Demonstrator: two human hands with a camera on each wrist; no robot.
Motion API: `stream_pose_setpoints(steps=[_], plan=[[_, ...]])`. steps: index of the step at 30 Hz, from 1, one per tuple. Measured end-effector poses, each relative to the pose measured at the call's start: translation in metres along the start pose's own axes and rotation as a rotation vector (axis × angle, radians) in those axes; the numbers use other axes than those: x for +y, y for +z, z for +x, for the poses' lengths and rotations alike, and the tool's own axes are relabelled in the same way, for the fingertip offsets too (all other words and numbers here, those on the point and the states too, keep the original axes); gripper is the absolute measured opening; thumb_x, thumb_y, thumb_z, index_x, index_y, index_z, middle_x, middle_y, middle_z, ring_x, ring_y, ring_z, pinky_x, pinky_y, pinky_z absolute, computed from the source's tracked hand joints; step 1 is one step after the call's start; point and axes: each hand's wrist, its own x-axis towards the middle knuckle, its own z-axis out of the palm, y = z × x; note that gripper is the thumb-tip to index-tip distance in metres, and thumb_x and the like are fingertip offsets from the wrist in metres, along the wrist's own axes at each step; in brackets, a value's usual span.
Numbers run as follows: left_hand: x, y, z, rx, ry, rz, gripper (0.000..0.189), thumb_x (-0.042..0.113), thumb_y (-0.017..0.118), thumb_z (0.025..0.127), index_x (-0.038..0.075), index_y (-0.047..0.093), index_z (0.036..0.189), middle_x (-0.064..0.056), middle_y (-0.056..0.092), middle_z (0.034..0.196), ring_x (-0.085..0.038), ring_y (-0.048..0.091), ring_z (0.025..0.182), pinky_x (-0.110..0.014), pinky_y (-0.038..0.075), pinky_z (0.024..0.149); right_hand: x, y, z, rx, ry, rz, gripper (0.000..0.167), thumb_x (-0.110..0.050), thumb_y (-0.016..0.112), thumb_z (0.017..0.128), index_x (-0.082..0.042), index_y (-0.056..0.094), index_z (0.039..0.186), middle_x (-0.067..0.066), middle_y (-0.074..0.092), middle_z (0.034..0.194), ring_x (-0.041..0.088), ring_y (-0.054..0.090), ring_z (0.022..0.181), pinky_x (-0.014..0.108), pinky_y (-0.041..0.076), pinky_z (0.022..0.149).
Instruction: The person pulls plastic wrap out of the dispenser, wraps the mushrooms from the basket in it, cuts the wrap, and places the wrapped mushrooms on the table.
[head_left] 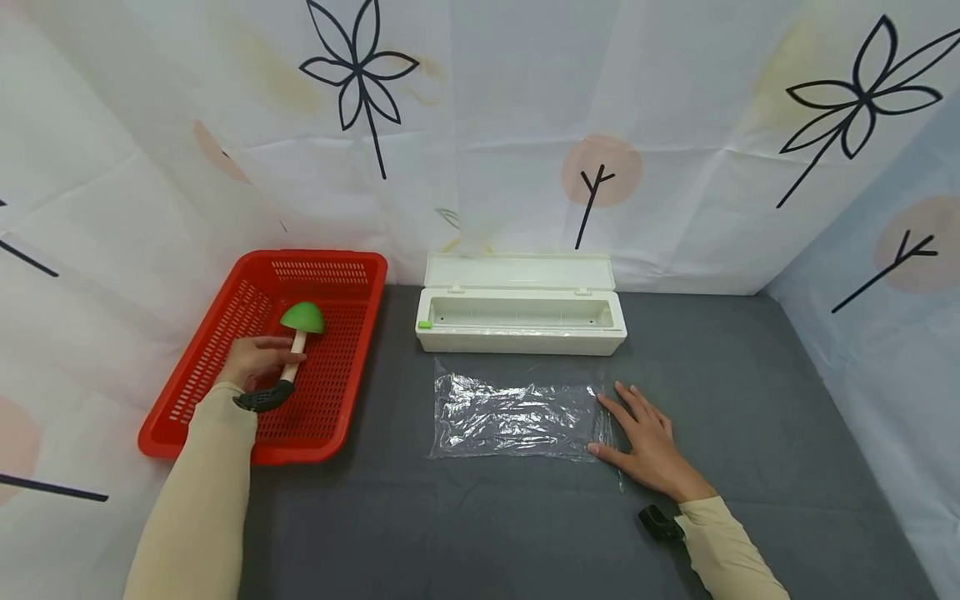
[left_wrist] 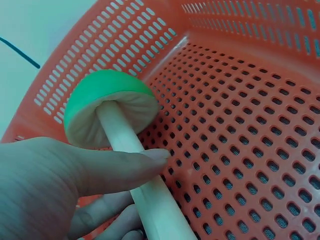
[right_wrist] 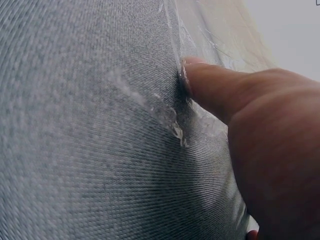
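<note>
A toy mushroom (head_left: 303,318) with a green cap and a pale stem is in my left hand (head_left: 258,360). Thumb and fingers grip the stem over the red basket (head_left: 358,358); in the left wrist view the mushroom's cap (left_wrist: 112,92) tilts up and to the left. My right hand (head_left: 647,442) lies with spread fingers on the right end of a sheet of clear plastic film (head_left: 517,414). In the right wrist view the thumb (right_wrist: 215,87) touches the film's edge against the grey cloth.
Behind the film stands a white wrap dispenser box (head_left: 521,343) with its lid raised and a small green slider at its left. The grey table (head_left: 465,533) meets a patterned curtain (head_left: 510,125) at the back and sides.
</note>
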Motion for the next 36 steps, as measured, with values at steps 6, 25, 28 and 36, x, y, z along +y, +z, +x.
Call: stream_pose_setpoints(steps=[6,25,28,36], plan=[[-0.004,-0.002,0.001,-0.028,0.009,0.038,0.077,0.031,0.080,0.089,-0.002,0.046,0.149,-0.002,0.067,0.103,-0.014,0.065,0.090,-0.031,0.056,0.075,0.001,0.001,-0.001,0.004,0.002,-0.001,0.083,-0.041,0.081,0.085,-0.004,0.046,0.151,0.026,0.025,0.161,0.050,0.016,0.148,0.072,0.013,0.106],[-0.003,0.001,-0.001,-0.040,0.034,0.044,0.066,0.026,0.075,0.094,-0.001,0.047,0.148,-0.016,0.060,0.127,-0.016,0.061,0.097,-0.029,0.056,0.077,0.002,0.002,-0.001,0.017,-0.001,0.011,0.082,-0.041,0.081,0.085,-0.004,0.047,0.150,0.026,0.026,0.161,0.049,0.016,0.148,0.071,0.012,0.107],[-0.001,0.001,-0.001,-0.031,0.034,0.031,0.063,0.023,0.073,0.096,-0.001,0.048,0.148,-0.005,0.064,0.117,-0.016,0.061,0.097,-0.029,0.056,0.077,0.002,0.002,-0.002,0.020,-0.001,0.013,0.082,-0.041,0.081,0.085,-0.005,0.047,0.150,0.026,0.026,0.161,0.049,0.016,0.148,0.071,0.013,0.106],[0.006,0.001,-0.004,0.029,0.087,-0.030,0.060,0.022,0.072,0.097,0.000,0.049,0.148,0.015,0.064,0.096,-0.012,0.065,0.094,-0.029,0.056,0.079,0.003,0.004,-0.002,0.029,0.000,0.015,0.082,-0.042,0.080,0.085,-0.006,0.047,0.151,0.025,0.026,0.161,0.049,0.016,0.148,0.072,0.013,0.105]])
